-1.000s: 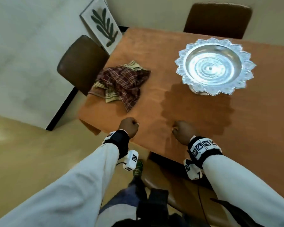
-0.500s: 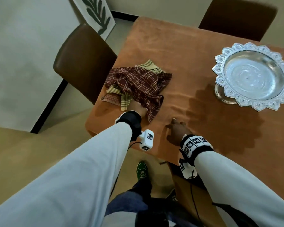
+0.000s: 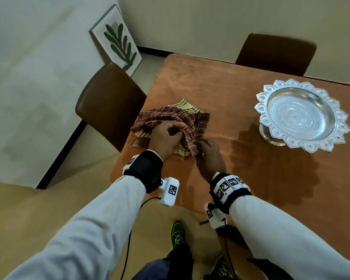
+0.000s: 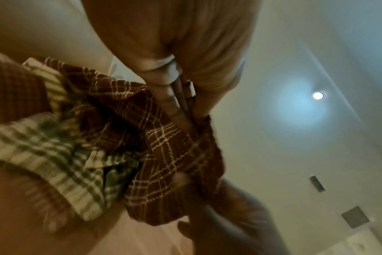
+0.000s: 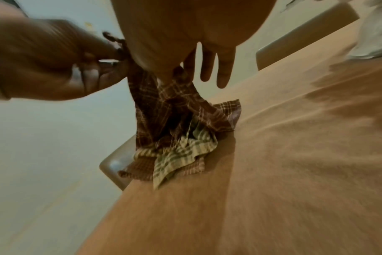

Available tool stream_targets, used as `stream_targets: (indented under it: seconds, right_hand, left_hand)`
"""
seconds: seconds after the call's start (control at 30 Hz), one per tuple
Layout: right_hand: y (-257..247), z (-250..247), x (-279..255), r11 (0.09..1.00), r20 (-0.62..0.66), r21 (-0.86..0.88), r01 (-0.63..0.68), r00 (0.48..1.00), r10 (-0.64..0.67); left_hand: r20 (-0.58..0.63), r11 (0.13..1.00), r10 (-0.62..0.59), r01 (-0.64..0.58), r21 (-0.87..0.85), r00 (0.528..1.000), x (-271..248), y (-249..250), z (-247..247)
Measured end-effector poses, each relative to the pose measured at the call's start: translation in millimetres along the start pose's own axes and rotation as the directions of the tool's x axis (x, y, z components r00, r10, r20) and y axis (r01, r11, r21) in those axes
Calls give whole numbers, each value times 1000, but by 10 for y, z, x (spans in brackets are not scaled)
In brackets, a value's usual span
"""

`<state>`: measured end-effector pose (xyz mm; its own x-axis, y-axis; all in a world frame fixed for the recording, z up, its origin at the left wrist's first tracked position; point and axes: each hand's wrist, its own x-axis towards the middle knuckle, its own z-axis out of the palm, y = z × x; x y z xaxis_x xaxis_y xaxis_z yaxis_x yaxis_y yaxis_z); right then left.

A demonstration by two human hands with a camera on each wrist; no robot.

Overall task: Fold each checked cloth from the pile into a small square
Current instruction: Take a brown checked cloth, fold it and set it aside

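Observation:
A pile of checked cloths sits near the left edge of the wooden table (image 3: 240, 178). On top is a maroon checked cloth (image 3: 170, 118) (image 4: 164, 151) (image 5: 164, 107); a cream and green checked cloth (image 3: 187, 104) (image 4: 55, 155) (image 5: 181, 151) lies under it. My left hand (image 3: 166, 136) pinches a fold of the maroon cloth and lifts it. My right hand (image 3: 208, 152) pinches the same cloth at its near corner, its other fingers (image 5: 222, 72) hanging straight.
A silver scalloped pedestal bowl (image 3: 301, 116) stands at the right of the table. One brown chair (image 3: 109, 104) is at the table's left side, another (image 3: 275, 53) at the far side. A framed leaf picture (image 3: 117, 39) leans on the wall.
Both hands left the table's near edge and reached forward to the pile. The left took hold of the maroon cloth first, then the right joined it. The head view shifted.

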<state>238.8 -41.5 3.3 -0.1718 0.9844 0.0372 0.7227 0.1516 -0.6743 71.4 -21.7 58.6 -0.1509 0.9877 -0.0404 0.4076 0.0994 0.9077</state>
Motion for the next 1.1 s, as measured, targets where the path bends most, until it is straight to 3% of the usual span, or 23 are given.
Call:
stream_targets:
  seconds: [0.17, 0.33, 0.43, 0.5, 0.63, 0.7, 0.8, 0.87, 1.0, 1.1]
  right_hand:
    - [-151, -559, 189, 988, -239, 62, 144, 963, -125]
    - [-584, -1216, 190, 951, -410, 133, 278, 889, -203]
    - [-823, -1548, 38, 909, -398, 176, 378, 872, -285]
    - [-905, -1705, -82, 898, -330, 218, 382, 895, -300]
    - [-960, -1975, -467, 841, -260, 438, 318, 940, -220]
    - [-928, -2068, -648, 800, -242, 499, 332, 940, -239]
    - [-812, -2121, -849, 800, -225, 502, 328, 943, -246]
    - [-721, -2150, -999, 812, -193, 513, 279, 959, -207]
    - [-574, -2282, -1223, 931, -53, 269, 248, 969, -243]
    - [-491, -2430, -1298, 972, -37, -16, 234, 972, -234]
  left_hand:
    - [-146, 971, 188, -161, 179, 971, 109, 238, -230]
    - [-295, 911, 402, -346, 224, 867, 78, 814, -348]
    - [-376, 913, 408, -363, 188, 832, -37, 1170, -370]
    - [-388, 920, 393, -357, 164, 834, -160, 1324, -324]
    - [-322, 941, 305, -337, -45, 896, -776, 1480, -78]
    - [-184, 914, 362, -386, -123, 914, -1171, 1456, 81]
    - [45, 913, 403, -398, -95, 914, -1592, 1399, 266]
    - [66, 913, 407, -408, 4, 911, -1714, 1385, 342]
    - [27, 906, 390, -389, 169, 920, -1756, 1402, 325]
    - [99, 865, 419, -430, 259, 902, -1737, 1408, 250]
